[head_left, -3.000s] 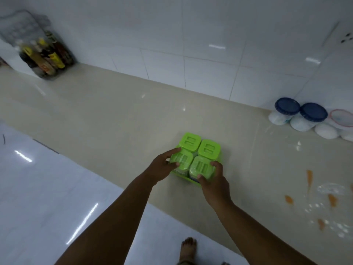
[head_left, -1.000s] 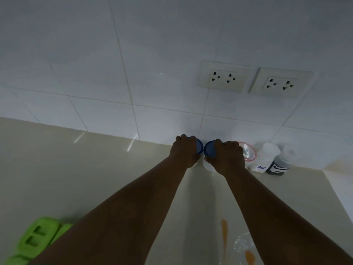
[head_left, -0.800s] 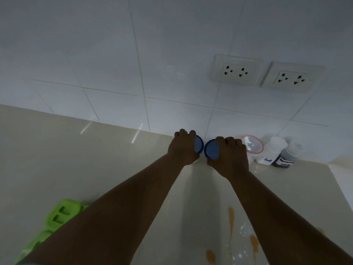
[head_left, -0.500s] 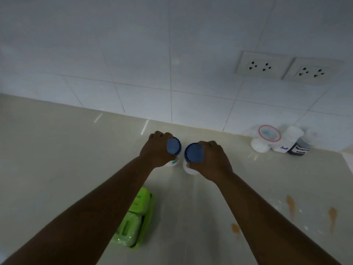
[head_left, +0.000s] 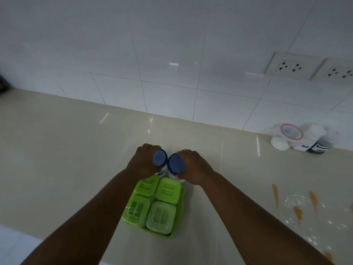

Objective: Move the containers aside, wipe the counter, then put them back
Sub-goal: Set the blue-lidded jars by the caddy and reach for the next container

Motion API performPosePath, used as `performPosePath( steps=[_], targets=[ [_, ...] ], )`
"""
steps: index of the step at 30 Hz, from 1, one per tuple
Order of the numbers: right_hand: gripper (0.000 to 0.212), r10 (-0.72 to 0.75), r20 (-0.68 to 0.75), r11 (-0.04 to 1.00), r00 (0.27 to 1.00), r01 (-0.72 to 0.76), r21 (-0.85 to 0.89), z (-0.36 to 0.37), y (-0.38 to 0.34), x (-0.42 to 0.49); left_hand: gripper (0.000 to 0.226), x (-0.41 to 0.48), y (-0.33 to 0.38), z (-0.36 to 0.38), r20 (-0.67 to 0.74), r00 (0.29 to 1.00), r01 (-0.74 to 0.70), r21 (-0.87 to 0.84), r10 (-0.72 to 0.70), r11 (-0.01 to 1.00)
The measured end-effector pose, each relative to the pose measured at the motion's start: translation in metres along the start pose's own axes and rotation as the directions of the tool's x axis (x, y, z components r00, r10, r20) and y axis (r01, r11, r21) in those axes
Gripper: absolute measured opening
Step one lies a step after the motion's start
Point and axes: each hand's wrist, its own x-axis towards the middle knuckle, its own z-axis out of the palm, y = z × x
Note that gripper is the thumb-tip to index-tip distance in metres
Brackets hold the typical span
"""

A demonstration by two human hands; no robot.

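On the counter (head_left: 57, 150), fingers of each hand clamp a blue-lidded jar (head_left: 159, 159).

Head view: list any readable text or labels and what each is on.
"Salt": blue handwriting on the white label of the white-capped container by the wall.
Dark jar beside it: two lines of dark lettering on a white label, too blurred to read.
Blue-lidded jar in the left hand: a bit of teal lettering shows below the hand, mostly hidden, unreadable.
Green containers: no text visible.
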Motion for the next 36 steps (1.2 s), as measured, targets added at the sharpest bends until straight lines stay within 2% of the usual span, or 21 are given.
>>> performPosePath(
  steps=[10, 15, 18, 22, 25, 30, 33, 36],
  targets=[
    [0.089, 0.033, -0.015, 0.999, 0.999, -0.033, 0.019, 0.007, -0.001, -0.004, 0.094, -0.010, -0.004, -0.006, 0.029, 0.999, -0.012, -0.056, 0.014, 0.998],
    [0.080, -0.002, -0.057, 1.000, 0.998, 0.003, 0.021, 0.011, 0.002, -0.012, 0.095, -0.011, 0.000, -0.005, -0.028, 1.000, -0.011, -0.091, 0.008, 0.996],
    [0.079, -0.019, -0.112, 0.999, 0.993, 0.024, 0.039, 0.011, 0.007, -0.019, 0.086, -0.006, 0.008, -0.001, -0.113, 0.993, -0.029, -0.098, 0.018, 0.995],
    [0.070, 0.009, -0.251, 0.998, 0.968, 0.005, 0.056, -0.005, 0.027, -0.033, 0.063, 0.005, 0.046, 0.007, -0.208, 0.976, -0.093, -0.114, 0.067, 0.989],
    [0.056, 0.042, -0.403, 0.997, 0.914, -0.012, 0.075, -0.031, 0.062, -0.053, 0.059, 0.022, 0.089, 0.022, -0.260, 0.954, -0.175, -0.078, 0.149, 0.982],
    [0.023, 0.199, -0.654, 0.980, 0.730, -0.125, 0.158, -0.091, 0.156, -0.096, 0.067, 0.060, 0.180, 0.063, -0.222, 0.928, -0.319, -0.064, 0.298, 0.946],
    [0.018, 0.312, -0.694, 0.945, 0.648, -0.286, 0.157, -0.132, 0.220, -0.115, 0.066, 0.089, 0.241, 0.093, -0.189, 0.906, -0.395, -0.056, 0.379, 0.917],
    [0.018, 0.341, -0.684, 0.890, 0.645, -0.455, 0.015, -0.176, 0.270, -0.120, 0.064, 0.119, 0.304, 0.121, -0.166, 0.886, -0.445, -0.048, 0.432, 0.894]
  ],
)
